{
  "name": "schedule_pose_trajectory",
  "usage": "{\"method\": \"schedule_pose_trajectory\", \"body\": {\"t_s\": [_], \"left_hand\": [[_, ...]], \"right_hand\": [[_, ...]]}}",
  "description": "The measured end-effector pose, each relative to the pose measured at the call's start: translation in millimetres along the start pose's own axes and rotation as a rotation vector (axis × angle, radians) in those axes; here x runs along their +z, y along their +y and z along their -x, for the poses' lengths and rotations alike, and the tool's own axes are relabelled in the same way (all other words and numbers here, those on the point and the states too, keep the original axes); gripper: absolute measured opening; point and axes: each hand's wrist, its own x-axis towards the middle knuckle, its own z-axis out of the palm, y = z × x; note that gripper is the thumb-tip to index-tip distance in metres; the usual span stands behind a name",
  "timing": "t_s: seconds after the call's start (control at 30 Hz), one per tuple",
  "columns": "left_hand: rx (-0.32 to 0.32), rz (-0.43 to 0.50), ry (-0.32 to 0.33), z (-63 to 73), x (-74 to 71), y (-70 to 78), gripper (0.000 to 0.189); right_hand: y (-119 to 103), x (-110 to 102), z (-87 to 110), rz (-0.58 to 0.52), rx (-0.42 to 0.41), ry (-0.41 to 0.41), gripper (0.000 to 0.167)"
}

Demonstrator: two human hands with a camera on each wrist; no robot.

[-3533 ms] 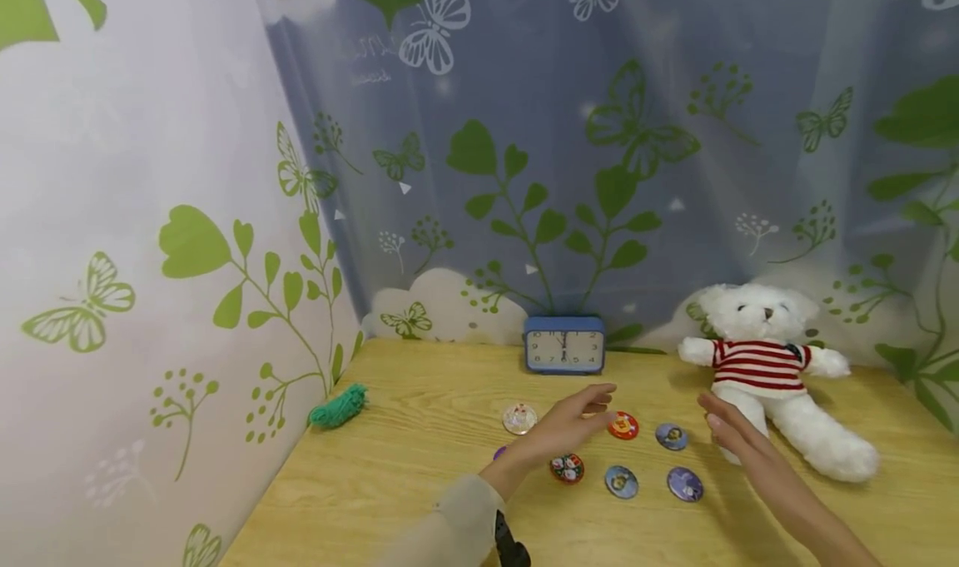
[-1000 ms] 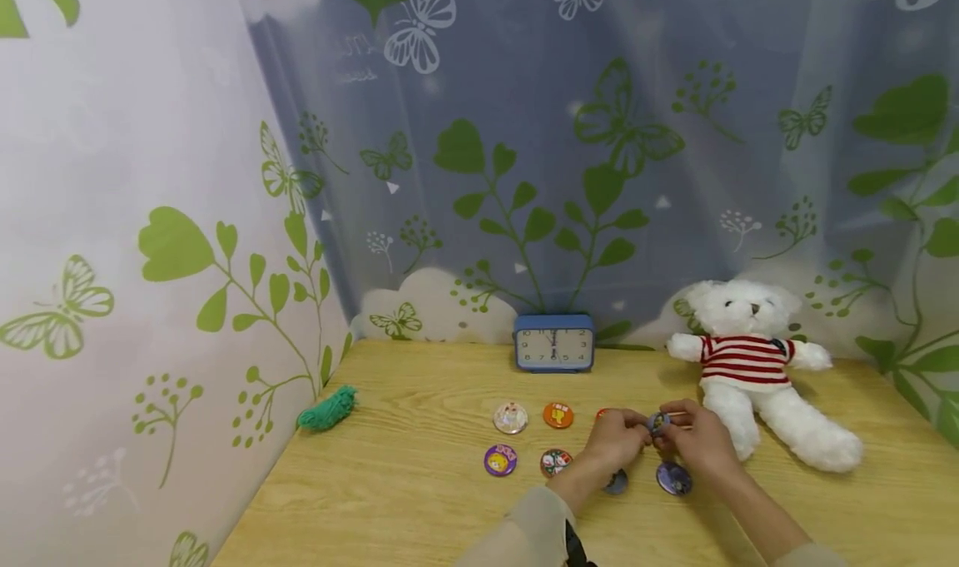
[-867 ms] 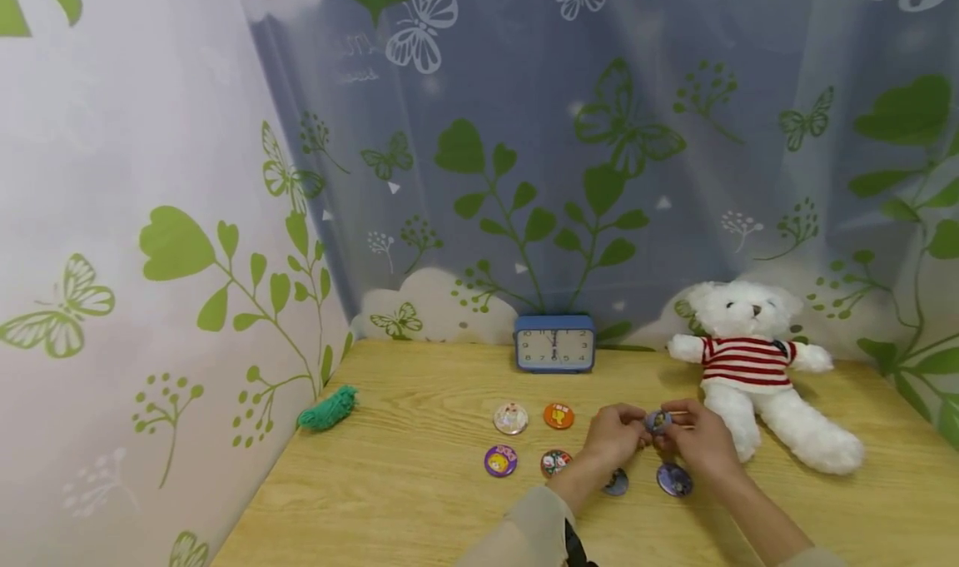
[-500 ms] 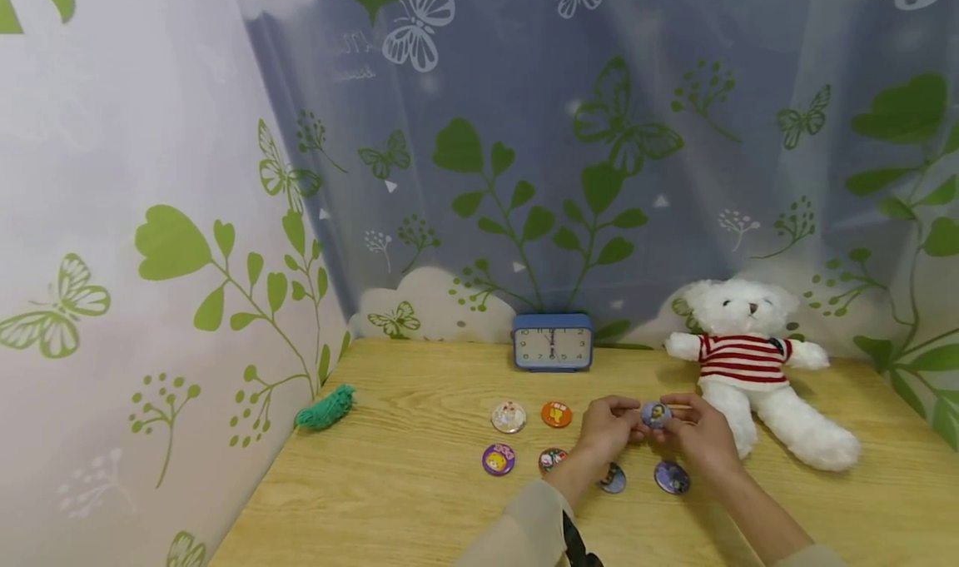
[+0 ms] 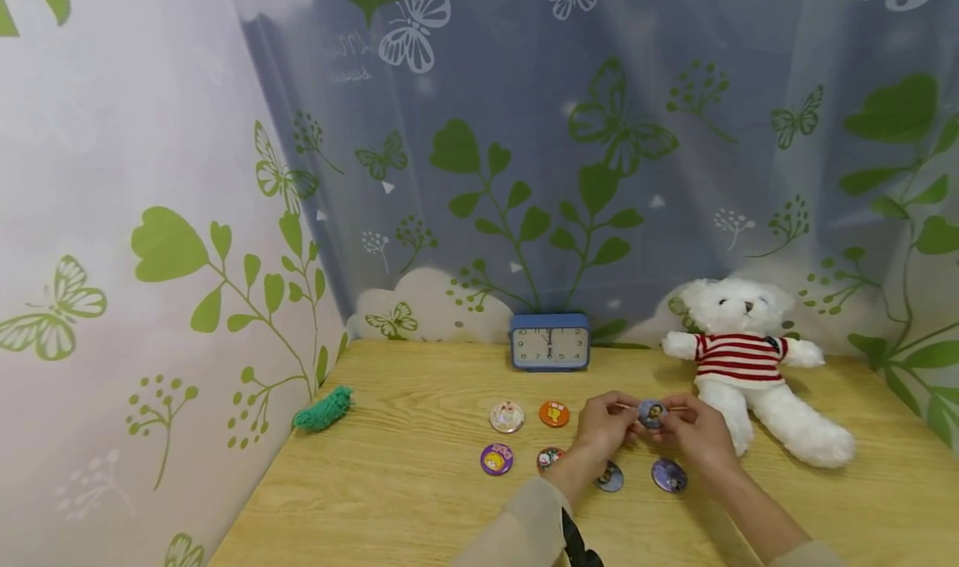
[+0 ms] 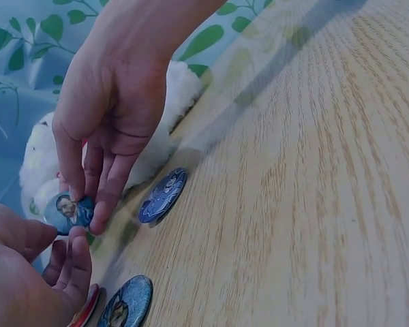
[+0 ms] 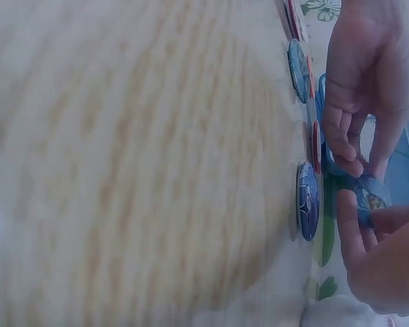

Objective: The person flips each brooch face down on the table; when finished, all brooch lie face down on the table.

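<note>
Between both hands, above the table, is a round blue button badge (image 5: 653, 415) printed with a bearded figure. My left hand (image 5: 603, 430) pinches its left edge between thumb and fingers, and my right hand (image 5: 703, 435) pinches the opposite edge. The left wrist view shows the badge's picture (image 6: 71, 208) between the fingertips. Below the right hand lies a purple-blue badge (image 5: 669, 475). Another blue badge (image 5: 610, 476) lies partly behind the left wrist. A red badge (image 7: 317, 146), hidden by the left hand in the head view, shows edge-on in the right wrist view.
Further left on the wooden table (image 5: 390, 500) lie a pale badge (image 5: 507, 417), an orange one (image 5: 554, 414), a purple one (image 5: 496, 460) and a dark patterned one (image 5: 550, 459). A blue clock (image 5: 550, 343), white teddy bear (image 5: 742, 367) and green yarn bundle (image 5: 324, 410) stand or lie around them.
Earlier the hands were apart and the blue badge lay on the table. Both hands have since come together and lifted it. Over the last second its face has tilted up towards the head camera.
</note>
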Motion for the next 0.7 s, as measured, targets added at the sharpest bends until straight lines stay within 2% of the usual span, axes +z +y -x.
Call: {"method": "schedule_pose_trajectory", "body": {"t_s": [0.1, 0.33, 0.47, 0.7], "left_hand": [[-0.005, 0.004, -0.002, 0.7, -1.3, 0.2, 0.01], [-0.013, 0.102, -0.022, 1.9, -0.7, 0.3, 0.012], [-0.019, 0.096, -0.014, 2.0, -1.7, 1.0, 0.013], [-0.044, 0.109, -0.014, 1.7, -5.3, 0.0, 0.012]], "right_hand": [[-0.4, 0.2, 0.9, 0.011, 0.008, -0.006, 0.026], [-2.2, -1.3, 1.9, 0.014, 0.006, -0.005, 0.027], [-2.2, -0.6, 2.8, 0.012, -0.011, -0.02, 0.027], [-2.3, 2.5, 5.5, 0.083, -0.034, -0.008, 0.024]]}}
